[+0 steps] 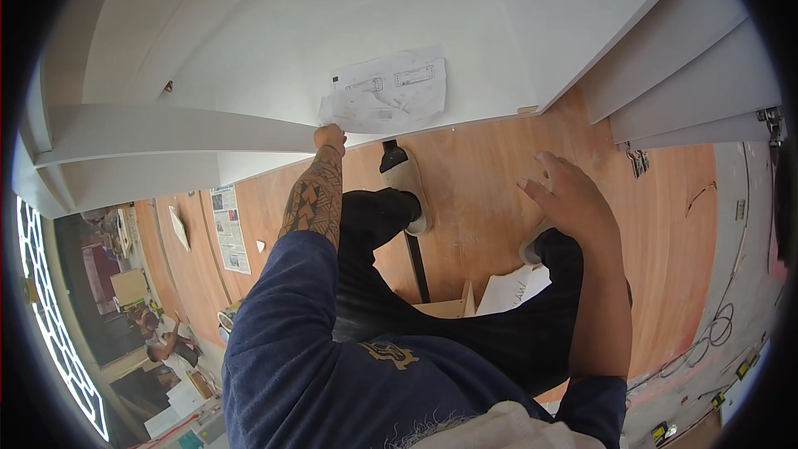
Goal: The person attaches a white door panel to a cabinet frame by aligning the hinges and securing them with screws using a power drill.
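My left hand (pixel 330 140) is closed around the near end of a narrow white panel (pixel 191 129), which stands across a white cabinet (pixel 274 17). Just beyond my knuckles, a creased sheet of paper with printed diagrams (pixel 386 91) lies on the cabinet's white surface, its corner close to my hand. My right hand (pixel 565 193) is held over the wooden floor boards with its fingers apart and nothing in it.
Reddish wooden boards (pixel 482 175) lie under my shoes. Grey-white panels (pixel 690 75) stand at the right. A white sheet (pixel 511 289) lies between my legs, a newspaper page (pixel 230 229) to the left. Cables (pixel 716 324) run along the right floor. Another person (pixel 176 347) is at far left.
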`<state>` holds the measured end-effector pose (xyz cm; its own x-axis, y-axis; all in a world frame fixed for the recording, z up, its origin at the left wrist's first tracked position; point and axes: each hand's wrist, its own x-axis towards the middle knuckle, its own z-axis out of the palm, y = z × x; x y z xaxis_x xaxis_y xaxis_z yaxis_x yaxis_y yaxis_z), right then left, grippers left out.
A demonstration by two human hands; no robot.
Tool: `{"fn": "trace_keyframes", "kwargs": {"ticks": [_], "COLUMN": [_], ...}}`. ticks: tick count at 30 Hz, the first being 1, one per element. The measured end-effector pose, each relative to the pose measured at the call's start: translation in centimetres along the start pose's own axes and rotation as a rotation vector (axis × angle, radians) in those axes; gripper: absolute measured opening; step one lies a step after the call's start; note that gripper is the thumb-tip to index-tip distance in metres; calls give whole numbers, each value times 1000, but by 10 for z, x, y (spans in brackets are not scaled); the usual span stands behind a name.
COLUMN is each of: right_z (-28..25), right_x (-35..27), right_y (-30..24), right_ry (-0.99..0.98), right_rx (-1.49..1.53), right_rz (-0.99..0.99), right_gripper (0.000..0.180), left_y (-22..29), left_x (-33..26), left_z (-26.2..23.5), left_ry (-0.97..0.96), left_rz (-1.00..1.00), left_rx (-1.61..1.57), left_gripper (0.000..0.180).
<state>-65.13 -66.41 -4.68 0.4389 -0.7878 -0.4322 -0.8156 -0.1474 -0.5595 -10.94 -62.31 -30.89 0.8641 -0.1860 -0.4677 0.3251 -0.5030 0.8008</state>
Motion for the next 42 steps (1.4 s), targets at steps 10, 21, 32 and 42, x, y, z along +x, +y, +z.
{"fn": "trace_keyframes", "kwargs": {"ticks": [10,21,32,42], "right_z": [5,3,-4,-10], "right_x": [2,-9,-8,-7], "right_y": [-25,-2,2,12], "right_ry": [16,-44,11,22], "right_rx": [-8,-28,-20,44], "right_rz": [-126,-16,-49,-68], "right_gripper": [63,66,63,71], "left_y": [51,-74,-124,7], "left_x": [-29,-179,-170,-208], "left_z": [22,112,131,58], "left_ry": [-85,-486,-819,-1205], "left_rz": [286,978,775,897], "left_rx": [136,1120,1149,1343], "left_gripper": [75,109,99,68]}}
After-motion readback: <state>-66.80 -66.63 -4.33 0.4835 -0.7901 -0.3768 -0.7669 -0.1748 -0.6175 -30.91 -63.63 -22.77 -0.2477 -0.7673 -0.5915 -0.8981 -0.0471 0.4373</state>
